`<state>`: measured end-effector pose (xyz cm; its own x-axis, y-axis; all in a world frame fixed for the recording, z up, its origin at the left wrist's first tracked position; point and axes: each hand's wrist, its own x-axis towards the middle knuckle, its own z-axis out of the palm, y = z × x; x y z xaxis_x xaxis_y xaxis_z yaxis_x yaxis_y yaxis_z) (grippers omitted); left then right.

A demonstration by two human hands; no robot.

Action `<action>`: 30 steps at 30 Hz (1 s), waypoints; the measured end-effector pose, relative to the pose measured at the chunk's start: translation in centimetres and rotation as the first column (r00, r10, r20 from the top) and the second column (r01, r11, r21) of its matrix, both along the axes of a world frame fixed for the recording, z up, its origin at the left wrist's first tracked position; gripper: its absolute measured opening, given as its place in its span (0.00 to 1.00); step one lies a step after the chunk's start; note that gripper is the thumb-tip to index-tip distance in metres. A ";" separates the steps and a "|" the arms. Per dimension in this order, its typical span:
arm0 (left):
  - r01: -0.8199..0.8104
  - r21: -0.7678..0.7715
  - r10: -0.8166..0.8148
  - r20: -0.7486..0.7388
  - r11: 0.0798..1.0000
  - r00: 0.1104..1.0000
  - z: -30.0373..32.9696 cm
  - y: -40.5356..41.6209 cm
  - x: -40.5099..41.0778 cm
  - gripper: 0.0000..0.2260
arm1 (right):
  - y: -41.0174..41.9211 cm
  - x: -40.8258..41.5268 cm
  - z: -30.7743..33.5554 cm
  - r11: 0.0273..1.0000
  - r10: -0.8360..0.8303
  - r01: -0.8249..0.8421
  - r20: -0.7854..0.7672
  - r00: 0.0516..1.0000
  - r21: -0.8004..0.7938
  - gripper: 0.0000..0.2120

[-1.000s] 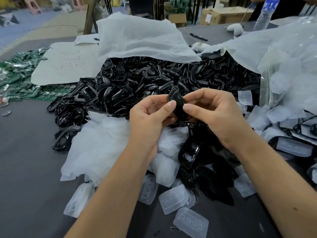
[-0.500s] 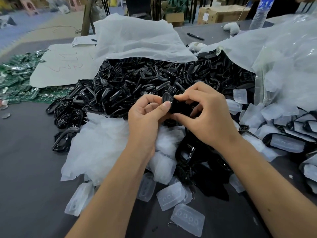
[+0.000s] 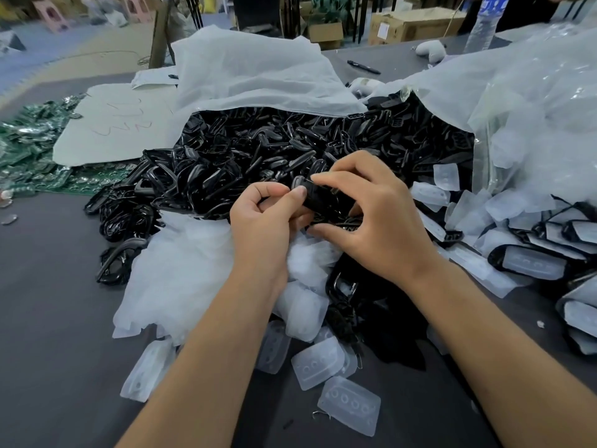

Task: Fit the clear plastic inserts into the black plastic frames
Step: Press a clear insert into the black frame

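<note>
Right then, both hands were together over the near edge of the black pile (image 3: 258, 156), clamped on one black frame (image 3: 318, 197). Left hand (image 3: 268, 218) pinched its left end w/ thumb and forefinger; right hand (image 3: 374, 218) curled over the top and right side. Couldn't tell whether a clear insert was already in it, as the fingers hid the opening. Looked like the pressing-in step; next move prob. needs firm thumb pressure round the edge till it seats, then the piece goes w/ the finished ones (image 3: 529, 265) on the right.

Frames were glossy, hard, rounded loops spilling from a white bag (image 3: 258, 76). Loose inserts (image 3: 349, 405) lay near, on the grey tabletop (image 3: 48, 318): frosted, soft-looking rectangles w/ rounded corners and a row of small raised rings. More inserts (image 3: 445, 177) lay far right, beside a crinkly clear bag (image 3: 533, 108).
</note>
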<state>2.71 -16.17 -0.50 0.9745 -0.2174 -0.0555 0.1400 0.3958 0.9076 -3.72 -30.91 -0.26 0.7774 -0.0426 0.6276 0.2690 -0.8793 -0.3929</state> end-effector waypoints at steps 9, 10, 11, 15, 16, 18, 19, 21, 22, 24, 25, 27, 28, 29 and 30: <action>0.067 0.022 -0.062 -0.189 0.998 0.980 1.2 0.5 1.3 0.08 | 0.6 0.5 -0.7 0.995 0.051 -0.023 0.281 0.958 -0.099 0.05; 0.092 0.028 -0.084 -0.201 0.995 0.976 1.4 0.5 1.5 0.06 | 0.6 0.5 -0.7 0.995 0.049 -0.022 0.293 0.955 -0.093 0.05; 0.114 0.031 -0.106 -0.202 0.993 0.974 1.5 0.6 1.5 0.05 | 0.7 0.5 -0.7 0.996 0.038 -0.011 0.304 0.952 -0.089 0.05; 0.148 0.137 -0.145 -0.033 0.979 0.989 1.3 0.7 1.0 0.03 | 0.7 0.4 -0.7 0.993 -0.102 0.078 0.306 0.947 0.088 0.04; 0.114 0.230 -0.136 0.081 0.966 0.987 1.0 0.7 0.9 0.03 | 0.5 0.4 -0.6 0.979 -0.141 0.092 0.278 0.950 0.182 0.04; -0.009 0.409 -0.128 0.306 0.912 0.943 0.6 0.6 0.8 0.05 | -0.1 0.3 -0.4 0.914 -0.166 0.088 0.166 0.972 0.396 0.04; -0.070 0.463 -0.125 0.377 0.883 0.918 0.5 0.6 0.8 0.06 | -0.4 0.4 -0.3 0.865 -0.144 0.076 0.099 0.985 0.496 0.04; -0.121 0.497 -0.131 0.443 0.860 0.887 0.4 0.5 0.7 0.07 | -0.8 0.4 -0.1 0.768 -0.061 0.057 -0.016 0.998 0.637 0.05; -0.121 0.490 -0.132 0.450 0.863 0.883 0.4 0.4 0.7 0.06 | -0.9 0.4 0.0 0.731 -0.015 0.048 -0.054 0.998 0.681 0.04; -0.119 0.476 -0.118 0.440 0.871 0.890 0.2 0.4 0.6 0.05 | -0.9 0.4 0.1 0.712 0.033 0.043 -0.095 0.995 0.701 0.04; -0.133 0.483 -0.108 0.438 0.865 0.892 0.1 0.4 0.7 0.06 | -0.9 0.4 0.0 0.739 0.025 0.054 -0.107 0.994 0.672 0.04; -0.160 0.512 -0.093 0.433 0.844 0.897 -0.1 0.4 0.7 0.07 | -0.7 0.4 -0.2 0.855 -0.059 0.114 -0.123 0.991 0.506 0.02; -0.169 0.525 -0.088 0.429 0.834 0.899 -0.2 0.5 0.7 0.06 | -0.4 0.4 -0.2 0.900 -0.107 0.147 -0.120 0.987 0.410 0.03; -0.175 0.536 -0.086 0.427 0.826 0.900 -0.2 0.5 0.7 0.06 | -0.2 0.3 -0.2 0.920 -0.137 0.170 -0.115 0.984 0.353 0.04; -0.178 0.544 -0.085 0.424 0.820 0.902 -0.2 0.5 0.6 0.05 | -0.1 0.3 -0.1 0.921 -0.147 0.181 -0.122 0.982 0.345 0.04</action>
<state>3.32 -15.65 -0.75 0.9393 -0.2297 0.2549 -0.3021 -0.2011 0.9318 -3.43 -30.96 -0.40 0.7939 -0.3800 0.4747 0.0806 -0.7081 -0.7015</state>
